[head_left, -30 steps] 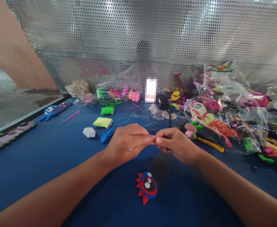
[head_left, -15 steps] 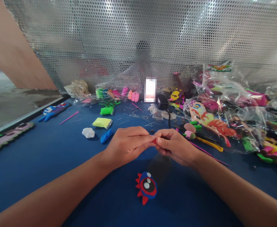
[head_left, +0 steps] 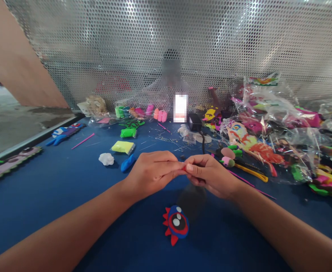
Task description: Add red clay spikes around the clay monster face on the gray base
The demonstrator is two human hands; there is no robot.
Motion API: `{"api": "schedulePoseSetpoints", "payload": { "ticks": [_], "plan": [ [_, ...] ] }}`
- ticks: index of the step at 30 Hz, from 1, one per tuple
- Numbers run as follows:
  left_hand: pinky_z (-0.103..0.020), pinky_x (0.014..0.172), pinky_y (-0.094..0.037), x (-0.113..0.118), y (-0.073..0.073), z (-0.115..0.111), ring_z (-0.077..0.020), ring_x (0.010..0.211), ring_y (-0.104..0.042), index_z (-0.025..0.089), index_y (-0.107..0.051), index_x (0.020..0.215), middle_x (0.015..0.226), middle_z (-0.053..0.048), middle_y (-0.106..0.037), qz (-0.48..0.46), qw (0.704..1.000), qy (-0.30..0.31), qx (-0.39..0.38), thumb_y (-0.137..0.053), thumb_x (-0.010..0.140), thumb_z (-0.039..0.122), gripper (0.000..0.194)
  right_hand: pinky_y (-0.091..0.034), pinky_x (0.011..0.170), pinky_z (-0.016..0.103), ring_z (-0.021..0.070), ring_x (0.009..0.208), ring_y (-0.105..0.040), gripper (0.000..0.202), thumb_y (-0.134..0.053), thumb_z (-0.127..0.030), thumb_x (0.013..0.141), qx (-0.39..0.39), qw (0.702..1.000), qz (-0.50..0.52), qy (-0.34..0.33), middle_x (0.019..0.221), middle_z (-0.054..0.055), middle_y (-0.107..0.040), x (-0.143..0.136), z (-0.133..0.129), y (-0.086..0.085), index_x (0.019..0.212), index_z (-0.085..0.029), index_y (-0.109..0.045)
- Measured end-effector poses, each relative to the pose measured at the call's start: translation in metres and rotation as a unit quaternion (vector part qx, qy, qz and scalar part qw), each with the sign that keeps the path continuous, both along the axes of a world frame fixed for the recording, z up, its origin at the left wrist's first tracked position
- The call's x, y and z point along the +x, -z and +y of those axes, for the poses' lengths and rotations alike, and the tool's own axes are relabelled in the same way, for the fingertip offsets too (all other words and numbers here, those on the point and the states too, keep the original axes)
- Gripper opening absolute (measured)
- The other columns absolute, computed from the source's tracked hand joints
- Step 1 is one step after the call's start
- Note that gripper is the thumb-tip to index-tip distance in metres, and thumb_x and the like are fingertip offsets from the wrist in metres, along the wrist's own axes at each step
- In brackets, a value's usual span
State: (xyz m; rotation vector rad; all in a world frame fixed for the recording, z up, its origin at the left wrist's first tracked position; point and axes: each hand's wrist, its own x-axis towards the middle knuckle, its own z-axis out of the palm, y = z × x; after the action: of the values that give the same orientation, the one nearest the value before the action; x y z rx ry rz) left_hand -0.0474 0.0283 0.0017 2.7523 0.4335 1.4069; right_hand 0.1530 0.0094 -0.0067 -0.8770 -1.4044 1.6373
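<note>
Between the fingertips of both hands is a small piece of red clay (head_left: 184,168), mostly covered by the fingers. My left hand (head_left: 154,173) has its fingers pressed together and pinches the clay from the left. My right hand (head_left: 208,173) holds its other side between thumb and fingers. Below the hands, a round blue and red clay eye (head_left: 177,223) with red spikes on its left lies on the blue table (head_left: 137,241). A blue clay lump (head_left: 128,163) and a white clay lump (head_left: 106,159) lie left of my left hand.
A yellow clay pack (head_left: 123,147) and a green one (head_left: 128,133) lie farther back. Pins are scattered beyond the hands. A black adapter (head_left: 195,122) stands near the perforated metal wall (head_left: 120,49). At right are a yellow cutter (head_left: 252,173) and plastic bags (head_left: 284,109) with clay pieces.
</note>
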Motion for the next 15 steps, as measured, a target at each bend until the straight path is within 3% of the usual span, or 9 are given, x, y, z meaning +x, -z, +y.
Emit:
{"api": "schedulePoseSetpoints", "payload": {
  "ticks": [9,15],
  "plan": [
    [-0.02,0.065,-0.054,0.0021,-0.0035,-0.0019,-0.0104,0.071,-0.064,0.016,-0.072,0.089,0.079,-0.004,-0.07,0.011,0.998,0.031,-0.059,-0.067,0.084,0.018,0.008,-0.027,0.046,0.022,0.0066,0.048,-0.043,0.022,-0.075,-0.037,0.074,0.049,0.996,-0.077,-0.003,0.056,-0.003,-0.054,0.0075,0.003,0.0023,0.074,-0.016,-0.071],
    [-0.021,0.064,-0.053,0.0006,-0.0002,0.0014,-0.0104,0.071,-0.064,0.017,-0.072,0.092,0.08,-0.004,-0.071,0.016,0.999,0.002,-0.031,-0.062,0.088,0.021,0.011,-0.028,0.045,0.022,0.0077,0.049,-0.044,0.025,-0.072,-0.041,0.076,0.082,0.989,-0.119,0.031,0.059,-0.002,-0.055,0.0074,0.0015,-0.0004,0.081,-0.017,-0.073]
  ]
}}
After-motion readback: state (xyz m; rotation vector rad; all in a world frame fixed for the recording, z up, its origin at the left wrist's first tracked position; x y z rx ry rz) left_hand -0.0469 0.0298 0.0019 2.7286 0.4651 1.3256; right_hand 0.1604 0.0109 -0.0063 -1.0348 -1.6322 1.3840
